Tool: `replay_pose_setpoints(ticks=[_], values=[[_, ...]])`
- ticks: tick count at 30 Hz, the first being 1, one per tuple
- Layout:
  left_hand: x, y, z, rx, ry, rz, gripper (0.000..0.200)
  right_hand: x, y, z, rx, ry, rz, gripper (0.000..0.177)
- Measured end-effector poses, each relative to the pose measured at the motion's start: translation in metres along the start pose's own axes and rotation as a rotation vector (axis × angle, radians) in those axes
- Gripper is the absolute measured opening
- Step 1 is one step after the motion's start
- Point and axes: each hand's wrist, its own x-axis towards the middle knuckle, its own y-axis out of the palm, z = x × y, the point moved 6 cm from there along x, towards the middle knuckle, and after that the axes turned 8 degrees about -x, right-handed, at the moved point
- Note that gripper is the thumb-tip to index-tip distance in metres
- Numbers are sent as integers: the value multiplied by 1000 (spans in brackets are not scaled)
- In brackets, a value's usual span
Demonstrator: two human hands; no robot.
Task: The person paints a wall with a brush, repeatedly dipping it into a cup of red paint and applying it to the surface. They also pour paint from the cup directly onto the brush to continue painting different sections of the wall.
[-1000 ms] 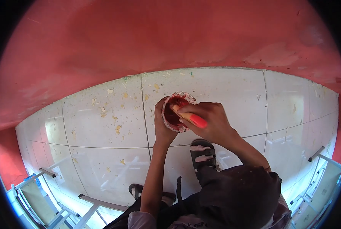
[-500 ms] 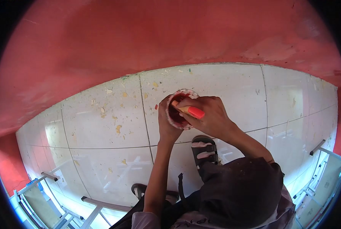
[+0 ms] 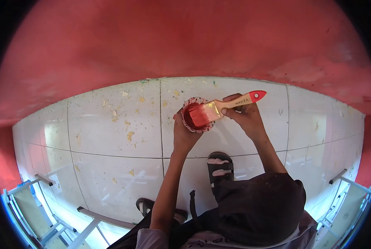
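My left hand (image 3: pixel 184 135) is wrapped round the side of a paint cup (image 3: pixel 188 124) with a speckled, paint-smeared rim and red paint inside. In my right hand (image 3: pixel 244 114) is a paintbrush (image 3: pixel 231 103), gripped near the metal band, its wooden handle pointing right to a red tip. The brush lies nearly flat across the cup's mouth. Its bristles are pale near the band and coated red at the end, over the paint.
A red wall (image 3: pixel 185 37) curves along the far side. White floor tiles (image 3: pixel 110 174) carry scattered paint flakes (image 3: pixel 130 136) at the left. My sandalled foot (image 3: pixel 220 168) is below the cup. Metal-framed furniture stands at the lower left (image 3: pixel 90 226) and right (image 3: pixel 347 195).
The brush was tipped down into the cup with its handle toward me. Now it lies across the rim, bristles showing, and my right hand has moved right and turned.
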Motion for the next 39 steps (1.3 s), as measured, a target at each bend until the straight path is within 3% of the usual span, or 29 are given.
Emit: replay_pose_setpoints(ticks=[1,4,9,13,20,32,39], values=[[0,1,0,-26,-10,19,79,-3,-4,-12,29,213,48,26],[0,2,4,-73,-69,13,78,-9,0,-46,284,466,16,29],[0,-5,0,-37,-54,31,78,-17,14,-66,567,597,-9,28],[-1,-10,11,5,-7,-10,79,-20,22,-76,863,639,38,33],[4,-13,7,23,-26,16,79,-23,33,-66,1126,561,153,21],[-7,-39,5,75,-45,-20,84,-32,59,-64,1160,598,211,17],[-10,-58,13,12,-41,-34,81,-32,72,-70,1085,589,284,28]])
